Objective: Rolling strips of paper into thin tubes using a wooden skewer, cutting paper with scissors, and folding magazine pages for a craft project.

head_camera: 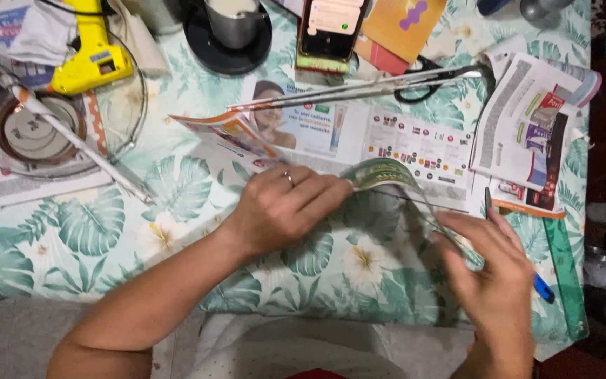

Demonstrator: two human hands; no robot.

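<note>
Firstly, the fingers of the left hand (282, 207) are bent together and pinch the near end of a curved strip of printed paper (386, 172); a ring sits on one finger. The strip arches up from this grasp and goes to the right, above the tablecloth. The right hand (494, 277) has its fingers stretched out and half open, resting at the other, lower end of the strip, where a thin skewer (422, 205) also runs across; this part is blurred, so I cannot tell if these fingers really grip anything. A blue pen (543, 288) lies just under the right hand, and a green ruler (567, 277) lies beside it, near the table edge.

Behind the hands, an open catalogue page (359, 133) lies flat on the leaf-pattern tablecloth (99, 224), and on it rest some rolled paper sticks (359, 91) and black scissors (429, 81). More folded pages (527, 126) are at the right. Farther left stands a glass bowl (124, 105) holding a yellow glue gun (92, 52) and a roll of tape (36, 130). A long paper stick (85, 144) leans over the rim of the bowl. A phone (331, 28) stands at the far side.
</note>
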